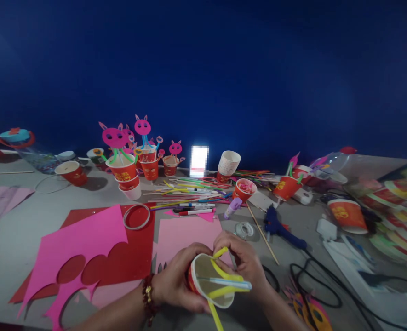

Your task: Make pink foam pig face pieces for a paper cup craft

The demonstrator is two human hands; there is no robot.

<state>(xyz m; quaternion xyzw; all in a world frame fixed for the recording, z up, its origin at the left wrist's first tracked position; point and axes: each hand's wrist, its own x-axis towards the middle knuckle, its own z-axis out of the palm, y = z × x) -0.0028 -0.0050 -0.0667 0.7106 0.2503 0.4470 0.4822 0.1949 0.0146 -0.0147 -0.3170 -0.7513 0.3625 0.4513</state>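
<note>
In front of me is a paper cup (202, 272), tilted with its mouth toward me, its outside red where it shows. My left hand (176, 281) is wrapped around the cup's left side. My right hand (245, 259) is at the rim, fingers pinching a bent yellow pipe cleaner (220, 252) there. More lengths of yellow pipe cleaner lie across the mouth and hang over the lower edge. A pale blue and white straw-like stick (229, 282) pokes out of the cup. The right fingertips are partly hidden behind the yellow strands.
Pink card with round cutouts (82, 239) lies on red card (143, 241) at left. Decorated cups with pink animal heads (122, 172) stand behind, near scattered pipe cleaners (189, 188). To the right are a blue glue gun (282, 227), its cord, scissors (315, 315) and stacked cups (229, 163).
</note>
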